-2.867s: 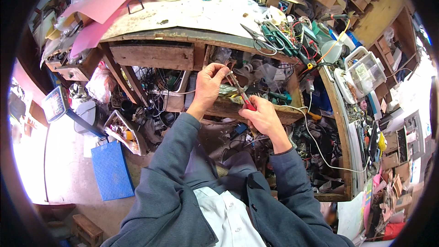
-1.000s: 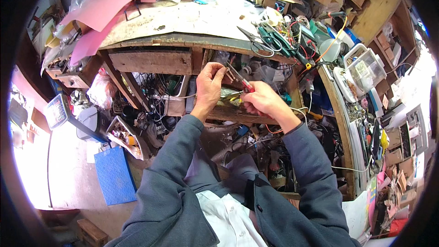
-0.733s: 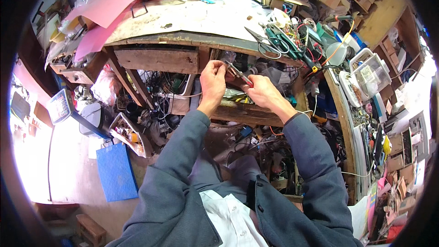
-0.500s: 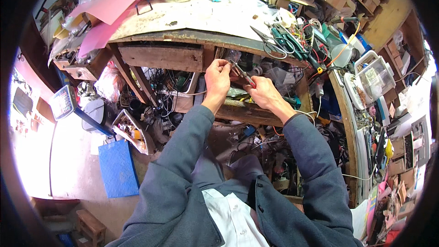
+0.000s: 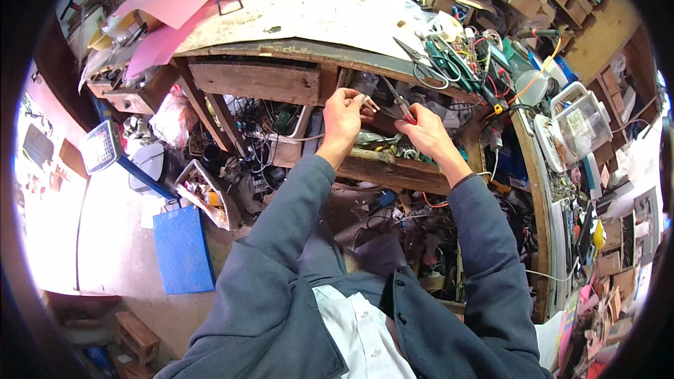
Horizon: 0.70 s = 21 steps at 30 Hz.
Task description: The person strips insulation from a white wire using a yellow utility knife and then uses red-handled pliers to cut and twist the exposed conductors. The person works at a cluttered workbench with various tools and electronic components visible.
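My left hand [image 5: 344, 121] is closed in a pinch over the open drawer of the bench. From its fingertips sticks a small pale piece [image 5: 371, 104], too small to name. My right hand [image 5: 427, 131] is wrapped round a slim metal tool with a red handle [image 5: 400, 103], its narrow end pointing up and away from me. The tool's tip is apart from the pale piece. Below both hands the drawer [image 5: 393, 168] holds wires, clear plastic and small parts, partly hidden by my hands.
Black-handled scissors [image 5: 419, 63], green-handled tools [image 5: 449, 63] and tangled leads lie on the bench top [image 5: 309, 21]. Pink sheets [image 5: 186, 3] stand at far left. A clear plastic box [image 5: 579, 123] sits at right. Below left are a white bin [image 5: 203, 193] and a blue platform scale [image 5: 182, 249].
My right hand has moved right with the red-handled tool, drawing its tip away from my left fingertips. The pale piece in my left hand now shows. The whole view has shifted slightly.
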{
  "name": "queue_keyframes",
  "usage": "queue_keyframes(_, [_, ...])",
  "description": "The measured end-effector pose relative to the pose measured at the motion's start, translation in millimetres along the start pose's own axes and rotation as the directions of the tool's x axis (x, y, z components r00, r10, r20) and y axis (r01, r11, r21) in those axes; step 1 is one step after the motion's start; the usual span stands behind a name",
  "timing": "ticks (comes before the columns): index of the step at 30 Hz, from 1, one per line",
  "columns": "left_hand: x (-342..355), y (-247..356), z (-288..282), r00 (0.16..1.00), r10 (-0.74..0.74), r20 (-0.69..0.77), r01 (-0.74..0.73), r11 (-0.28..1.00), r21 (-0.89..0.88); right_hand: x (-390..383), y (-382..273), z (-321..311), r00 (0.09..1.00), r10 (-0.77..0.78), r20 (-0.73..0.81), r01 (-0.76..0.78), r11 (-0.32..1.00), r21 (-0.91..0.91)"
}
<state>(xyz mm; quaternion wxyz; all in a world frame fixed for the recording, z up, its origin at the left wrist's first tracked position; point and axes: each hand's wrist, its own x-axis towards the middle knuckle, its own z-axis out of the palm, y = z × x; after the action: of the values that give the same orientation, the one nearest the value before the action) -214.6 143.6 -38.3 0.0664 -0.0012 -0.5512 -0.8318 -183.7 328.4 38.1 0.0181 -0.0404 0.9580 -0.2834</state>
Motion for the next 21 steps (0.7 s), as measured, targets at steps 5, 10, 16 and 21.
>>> queue_keyframes(5, [-3, 6, -1, 0.993, -0.059, 0.1, 0.061, 0.998, -0.01, -5, 5, 13, 0.985, -0.11, -0.133, 0.127, 0.983, 0.132])
queue_keyframes(10, [-5, 8, 1, 0.987, -0.031, 0.158, 0.039, 0.998, -0.047, -2, 7, 23, 0.964, -0.182, -0.194, 0.226, 0.946, 0.233])
queue_keyframes(16, [-4, 4, -5, 0.987, -0.037, 0.155, 0.051, 0.995, -0.09, -12, 1, 21, 0.958, -0.198, -0.207, 0.22, 0.971, 0.089])
queue_keyframes(21, [-4, 7, -3, 0.99, -0.041, 0.138, 0.055, 0.994, -0.096, -18, 12, 13, 0.96, -0.211, -0.185, 0.225, 0.973, 0.055])
